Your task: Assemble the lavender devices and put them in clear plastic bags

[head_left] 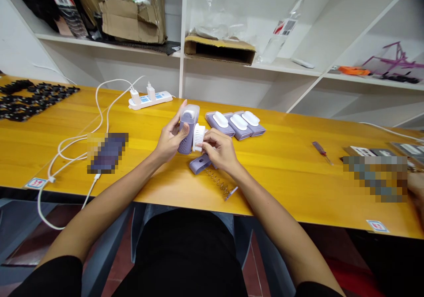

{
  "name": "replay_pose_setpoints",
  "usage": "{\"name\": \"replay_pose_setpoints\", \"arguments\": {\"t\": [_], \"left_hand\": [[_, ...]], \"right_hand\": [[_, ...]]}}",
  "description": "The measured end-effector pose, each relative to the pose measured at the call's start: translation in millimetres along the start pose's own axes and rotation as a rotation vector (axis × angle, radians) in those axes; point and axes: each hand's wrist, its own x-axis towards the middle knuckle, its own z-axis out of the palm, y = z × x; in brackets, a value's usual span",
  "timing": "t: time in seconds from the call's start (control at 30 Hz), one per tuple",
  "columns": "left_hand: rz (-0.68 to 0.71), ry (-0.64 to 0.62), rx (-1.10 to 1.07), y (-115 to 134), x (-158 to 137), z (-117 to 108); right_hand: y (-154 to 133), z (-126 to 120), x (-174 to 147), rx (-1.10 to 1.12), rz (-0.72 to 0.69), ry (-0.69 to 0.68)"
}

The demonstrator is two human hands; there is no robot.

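Observation:
My left hand (pixel 169 139) grips a purple-grey plastic case (pixel 187 133) with a clear top, held upright above the table. A white brush (pixel 198 137) with short bristles sits against the case's right side. My right hand (pixel 220 148) pinches the brush at its right edge. Below my right hand, a loose purple-grey cap (pixel 198 164) lies on the table. Beside it a coiled spring (pixel 218 183) runs toward a small flat plate (pixel 231 193) near the front edge. Behind my hands lie three similar purple-grey cases (pixel 241 131) with white oval parts on top.
A screwdriver (pixel 322 152) lies to the right, near another person's hand (pixel 416 182). To the left are a phone-like blurred object (pixel 108 153), white cables (pixel 59 149) and a power strip (pixel 150 100). White shelves (pixel 280 65) stand behind the table (pixel 281 173).

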Motion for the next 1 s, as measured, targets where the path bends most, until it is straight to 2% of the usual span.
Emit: {"name": "replay_pose_setpoints", "arguments": {"t": [0.3, 0.5, 0.7, 0.9, 1.0], "left_hand": [[0.041, -0.02, 0.016, -6.8, 0.5, -0.3], [0.048, -0.009, 0.015, -4.8, 1.3, 3.5], [-0.042, 0.08, -0.061, 7.4, -4.0, 11.7], [-0.087, 0.019, -0.133, 2.7, -6.1, 12.6], [-0.165, 0.064, -0.183, -0.4, -5.2, 14.1]], "right_hand": [[5.6, 4.2, -0.8, 0.07, 0.012, 0.07], [-0.8, 9.9, 1.6, 0.263, 0.134, 0.098], [-10.6, 11.2, 3.8, 0.312, 0.23, 0.074], [-10.3, 8.4, 4.8, 0.3, 0.255, 0.128], [-13.9, 7.0, 4.6, 0.315, 0.269, 0.123]]}}
